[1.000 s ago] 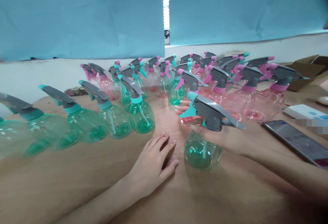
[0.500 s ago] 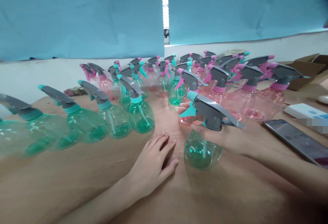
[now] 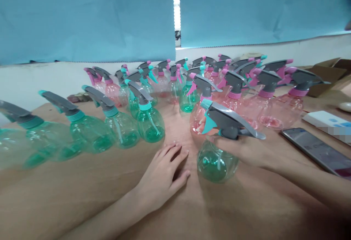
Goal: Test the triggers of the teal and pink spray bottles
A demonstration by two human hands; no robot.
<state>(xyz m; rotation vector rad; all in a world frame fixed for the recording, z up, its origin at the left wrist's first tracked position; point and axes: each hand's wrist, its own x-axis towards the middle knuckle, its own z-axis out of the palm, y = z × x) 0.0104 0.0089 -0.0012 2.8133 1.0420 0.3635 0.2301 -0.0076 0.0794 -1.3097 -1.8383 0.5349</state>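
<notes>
A green spray bottle (image 3: pixel 216 163) with a grey and turquoise trigger head stands upright in front of me on the right. My right hand (image 3: pixel 244 148) is wrapped round its neck, just under the head, and its fingertips show behind the turquoise trigger. My left hand (image 3: pixel 167 177) rests flat on the wooden table (image 3: pixel 164 221), fingers stretched out and holding nothing, a little left of this bottle. Beyond my left fingertips stands another green spray bottle (image 3: pixel 151 123). A pink spray bottle (image 3: pixel 197 117) stands right behind the held one.
A row of green bottles (image 3: pixel 91 132) runs along the left. Several pink bottles (image 3: pixel 282 112) stand at the right, with more of both colours behind. At the right lie a phone (image 3: pixel 315 150) and a white box (image 3: pixel 329 119); a cardboard box (image 3: pixel 326 77) is farther back.
The spray head in my right hand has tilted or turned slightly to the right, and the fingers behind its trigger have drawn in and lower. My left hand has stayed in place.
</notes>
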